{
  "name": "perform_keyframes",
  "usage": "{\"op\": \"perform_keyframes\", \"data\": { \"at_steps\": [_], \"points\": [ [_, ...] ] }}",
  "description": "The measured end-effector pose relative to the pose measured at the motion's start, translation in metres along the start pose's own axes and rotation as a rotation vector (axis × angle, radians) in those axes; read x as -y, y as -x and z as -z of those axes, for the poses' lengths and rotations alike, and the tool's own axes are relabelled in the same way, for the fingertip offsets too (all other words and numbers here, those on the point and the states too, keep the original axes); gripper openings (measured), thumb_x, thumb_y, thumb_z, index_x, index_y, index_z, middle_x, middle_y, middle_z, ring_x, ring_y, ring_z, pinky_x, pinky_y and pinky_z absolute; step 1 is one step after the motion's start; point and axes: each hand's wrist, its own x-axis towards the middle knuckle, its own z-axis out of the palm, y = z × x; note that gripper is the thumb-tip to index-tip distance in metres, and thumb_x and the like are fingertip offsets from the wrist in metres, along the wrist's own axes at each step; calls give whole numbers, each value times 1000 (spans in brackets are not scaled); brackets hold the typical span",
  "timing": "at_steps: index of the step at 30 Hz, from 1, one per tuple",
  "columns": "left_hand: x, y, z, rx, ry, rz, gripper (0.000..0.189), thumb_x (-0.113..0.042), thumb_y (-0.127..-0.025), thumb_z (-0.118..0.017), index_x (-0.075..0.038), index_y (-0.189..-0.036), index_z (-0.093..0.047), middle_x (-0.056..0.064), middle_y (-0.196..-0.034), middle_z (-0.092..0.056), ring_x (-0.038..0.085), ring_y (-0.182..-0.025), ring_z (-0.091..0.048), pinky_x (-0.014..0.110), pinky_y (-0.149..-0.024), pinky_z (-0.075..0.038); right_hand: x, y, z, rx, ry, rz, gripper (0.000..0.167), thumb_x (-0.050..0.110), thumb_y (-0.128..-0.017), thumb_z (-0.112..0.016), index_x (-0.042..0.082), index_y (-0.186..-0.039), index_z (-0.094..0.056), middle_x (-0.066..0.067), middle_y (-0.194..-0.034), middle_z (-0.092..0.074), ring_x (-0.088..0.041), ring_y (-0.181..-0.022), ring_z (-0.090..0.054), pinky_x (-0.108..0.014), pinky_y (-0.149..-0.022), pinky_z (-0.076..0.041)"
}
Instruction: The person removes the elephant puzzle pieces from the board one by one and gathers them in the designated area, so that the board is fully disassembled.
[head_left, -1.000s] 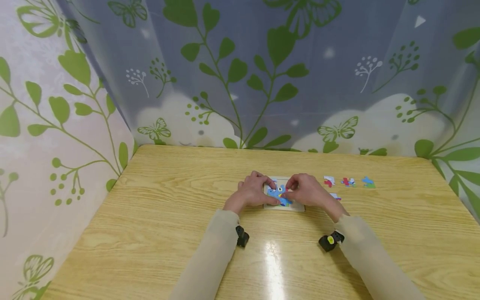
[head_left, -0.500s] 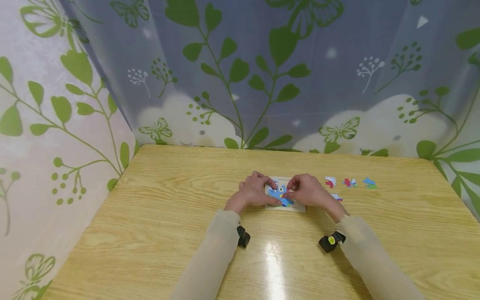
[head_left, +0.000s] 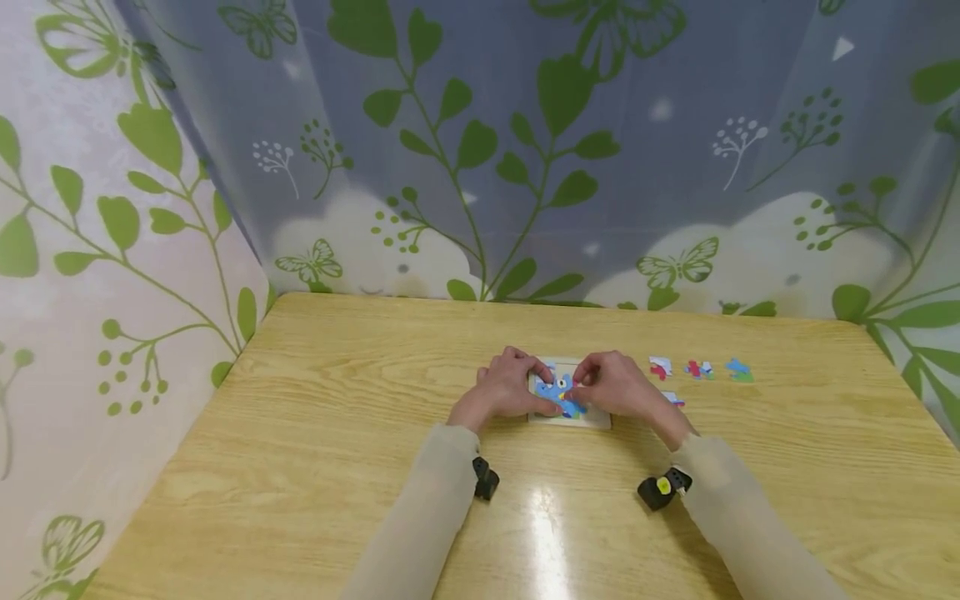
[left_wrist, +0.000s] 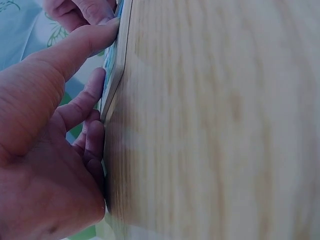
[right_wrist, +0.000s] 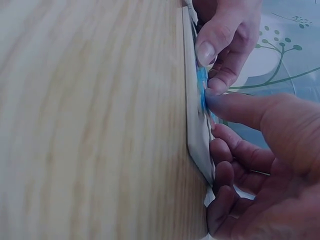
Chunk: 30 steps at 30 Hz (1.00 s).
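A small jigsaw board (head_left: 598, 418) with a pale wooden rim lies between both hands, a blue cartoon picture (head_left: 559, 388) partly assembled in it. My left hand (head_left: 510, 385) rests at its left side, thumb and forefinger spread and touching the picture. In the left wrist view, the other left fingers (left_wrist: 92, 142) lie beside the board's edge. At the picture's right part, my right hand (head_left: 618, 385) pinches a puzzle piece (head_left: 576, 382) with a bit of red; the fingertips hide most of it. The right wrist view shows the right thumb (right_wrist: 235, 107) touching a blue part.
To the right of the board lie several loose puzzle pieces: a white and red one (head_left: 661, 367), a red and blue one (head_left: 698, 369), a blue and green one (head_left: 738, 370), and a white one (head_left: 673, 399) near the right wrist. A patterned curtain (head_left: 480, 167) hangs behind the wooden table (head_left: 360, 467).
Both hands stay almost in place at the board, with only slight finger movement. The whole view shifts a little; the loose pieces have not moved.
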Motion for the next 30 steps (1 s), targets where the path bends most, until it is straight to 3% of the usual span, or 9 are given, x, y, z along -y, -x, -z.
{"op": "perform_keyframes", "data": {
  "at_steps": [7,12,19,30],
  "points": [
    [0,1,1,-9,5,4,34,-47,-85,-82,-31,-111,-66,5,-147,-43,30,-136,-42,48,-105,-32,0,1,-3,-48,28,31,30,28,-89,-79,7,-110,-75,-9,-101,-70,-20,-88,-61,-31,-72,-48],
    [-1,2,2,-10,11,-1,35,-47,-84,-82,-30,-110,-66,5,-146,-43,31,-136,-42,48,-105,-32,-1,0,-2,-56,31,62,33,22,-90,-77,5,-118,-74,-10,-107,-73,-22,-94,-65,-31,-74,-51],
    [-1,0,3,-5,-10,-2,37,-48,-84,-81,-29,-112,-66,5,-146,-44,31,-136,-42,48,-103,-33,1,-2,-2,-39,33,108,34,16,-89,-75,1,-119,-74,-10,-100,-72,-18,-83,-63,-30,-67,-49],
    [-1,1,1,0,-13,8,36,-49,-84,-82,-30,-110,-66,5,-145,-44,31,-135,-43,47,-102,-33,-1,-3,-6,-36,-8,83,29,14,-87,-77,2,-113,-73,-8,-95,-67,-19,-80,-57,-31,-68,-46]
  ]
}}
